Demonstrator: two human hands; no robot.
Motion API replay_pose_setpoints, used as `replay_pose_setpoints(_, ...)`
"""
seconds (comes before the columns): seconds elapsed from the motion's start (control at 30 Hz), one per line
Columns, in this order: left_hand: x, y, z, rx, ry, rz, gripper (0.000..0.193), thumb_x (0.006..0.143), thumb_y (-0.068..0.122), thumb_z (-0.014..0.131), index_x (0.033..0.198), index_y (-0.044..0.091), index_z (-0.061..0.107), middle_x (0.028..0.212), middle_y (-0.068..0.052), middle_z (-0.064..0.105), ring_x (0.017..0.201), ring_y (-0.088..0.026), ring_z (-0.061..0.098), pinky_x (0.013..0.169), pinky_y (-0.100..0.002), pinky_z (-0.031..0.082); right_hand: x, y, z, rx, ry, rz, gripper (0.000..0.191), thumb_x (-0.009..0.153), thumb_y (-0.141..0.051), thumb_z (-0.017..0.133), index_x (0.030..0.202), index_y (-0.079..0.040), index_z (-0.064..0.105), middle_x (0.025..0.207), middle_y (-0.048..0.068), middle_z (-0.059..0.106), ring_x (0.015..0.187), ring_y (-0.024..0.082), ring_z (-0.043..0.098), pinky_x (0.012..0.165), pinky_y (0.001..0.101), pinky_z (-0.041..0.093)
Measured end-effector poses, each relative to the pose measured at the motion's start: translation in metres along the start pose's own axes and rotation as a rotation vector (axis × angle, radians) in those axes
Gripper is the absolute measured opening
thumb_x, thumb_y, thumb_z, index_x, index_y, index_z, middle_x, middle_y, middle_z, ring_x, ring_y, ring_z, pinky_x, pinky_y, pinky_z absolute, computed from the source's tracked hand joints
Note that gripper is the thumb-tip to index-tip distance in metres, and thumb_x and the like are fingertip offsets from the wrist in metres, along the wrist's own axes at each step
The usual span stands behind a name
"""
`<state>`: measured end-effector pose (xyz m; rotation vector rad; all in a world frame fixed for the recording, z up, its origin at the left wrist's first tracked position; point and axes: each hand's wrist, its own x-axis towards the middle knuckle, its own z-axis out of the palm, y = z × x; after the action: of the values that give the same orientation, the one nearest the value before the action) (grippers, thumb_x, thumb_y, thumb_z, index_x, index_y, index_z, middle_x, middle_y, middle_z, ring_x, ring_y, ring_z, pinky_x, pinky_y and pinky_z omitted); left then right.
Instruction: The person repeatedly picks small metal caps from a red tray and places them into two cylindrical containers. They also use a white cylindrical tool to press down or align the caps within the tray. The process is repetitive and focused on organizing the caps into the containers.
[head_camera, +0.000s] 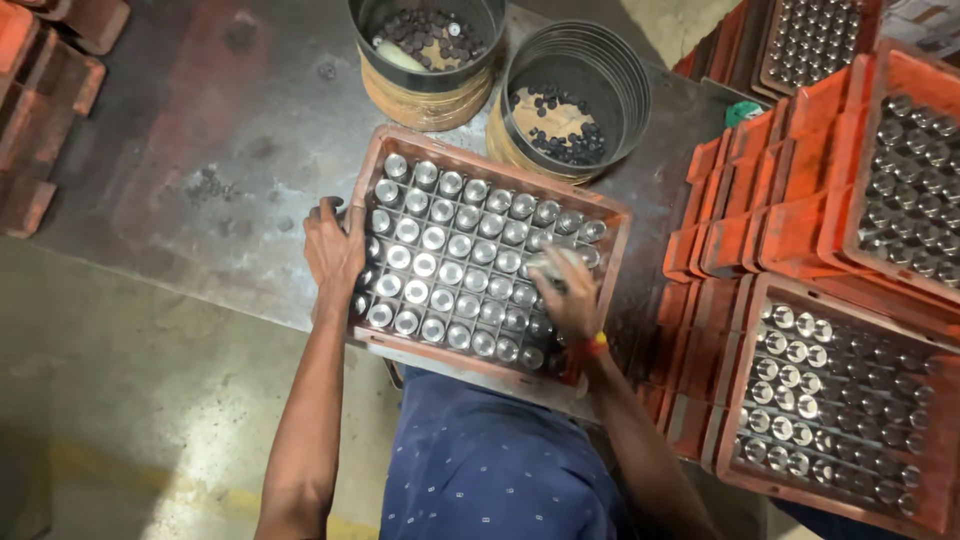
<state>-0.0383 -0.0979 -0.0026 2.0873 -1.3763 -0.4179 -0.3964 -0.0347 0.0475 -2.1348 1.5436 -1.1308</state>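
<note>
Left of the orange crate (620, 215) we see bare dark worktop (200, 150), open to its front edge. Our left hand (333, 252) grips the crate's left wall. The crate, packed with shiny metal cylinders (440, 265), sits at the worktop's front edge. Beyond it stand two round bins (575, 60) of dark small parts. Our right hand (568, 292) rests inside the crate's right part, fingers closed on a cylinder, blurred. Right of the crate, stacked orange trays (790, 230) crowd close.

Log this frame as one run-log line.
left hand: on left rim of orange tray | right hand: over metal cylinders, blurred | two round tins behind | stacked trays at right
</note>
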Motion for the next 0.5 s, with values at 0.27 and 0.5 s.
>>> replay_pose_setpoints(0.27,-0.001,0.004,-0.004,-0.037,-0.019,-0.032,0.05,0.103,0.048,0.057,0.121,0.002,0.064,0.115,-0.024,0.067,0.11,-0.044,0.06,0.091,-0.054,0.049,-0.089,-0.02,0.008,1.382,0.003,0.801,0.046,0.083,-0.043,0.075,0.104,-0.003,0.075,0.099,0.012,0.077,0.093,0.024,0.072,0.086,0.0333,0.061)
replay_pose_setpoints(0.5,-0.004,0.001,-0.002,-0.038,-0.08,-0.053,0.053,0.104,0.05,0.056,0.124,0.001,0.062,0.118,-0.027,0.064,0.11,-0.046,0.06,0.091,-0.055,0.048,-0.095,-0.034,-0.016,0.01,0.278,0.065,0.029,0.091,-0.016,0.077,0.113,0.002,0.07,0.107,0.015,0.074,0.096,0.027,0.073,0.084,0.0347,0.059)
